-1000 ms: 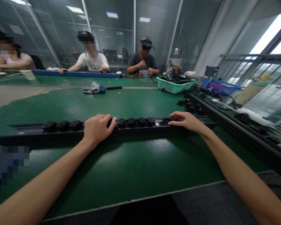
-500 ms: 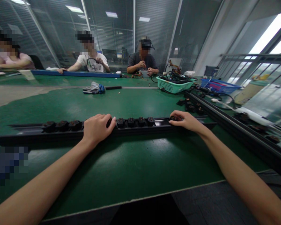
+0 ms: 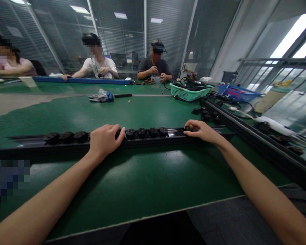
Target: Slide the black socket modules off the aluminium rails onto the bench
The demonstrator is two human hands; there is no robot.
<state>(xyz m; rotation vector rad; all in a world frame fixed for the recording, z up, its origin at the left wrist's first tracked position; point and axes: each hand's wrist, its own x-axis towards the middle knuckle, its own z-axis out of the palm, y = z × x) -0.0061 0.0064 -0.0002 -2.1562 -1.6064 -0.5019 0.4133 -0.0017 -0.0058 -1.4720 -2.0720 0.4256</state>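
A long black channel (image 3: 153,141) lies across the table in front of me, with several black socket modules (image 3: 142,133) sitting in a row in it. My left hand (image 3: 105,140) is closed over the row left of the middle, thumb and fingers around one dark module (image 3: 117,133), mostly hidden. Three more modules (image 3: 66,137) show to its left. Farther right, my right hand (image 3: 199,130) pinches a black socket module (image 3: 188,128) at the channel. Between it and the row, a bare stretch of the channel's shiny floor shows. Whether this module touches the floor, I cannot tell.
A second black rail (image 3: 255,141) runs along the right side, with loose modules (image 3: 206,115) beside it. Farther back are a green basket (image 3: 190,93) of cables, a blue basket (image 3: 239,93) and a glove (image 3: 102,96). Three people sit across the table, near a blue bar (image 3: 81,80).
Both my hands keep practically the same places and grips. The whole view has shifted slightly. Across the table, the person in white has lowered the hand with the dark cable.
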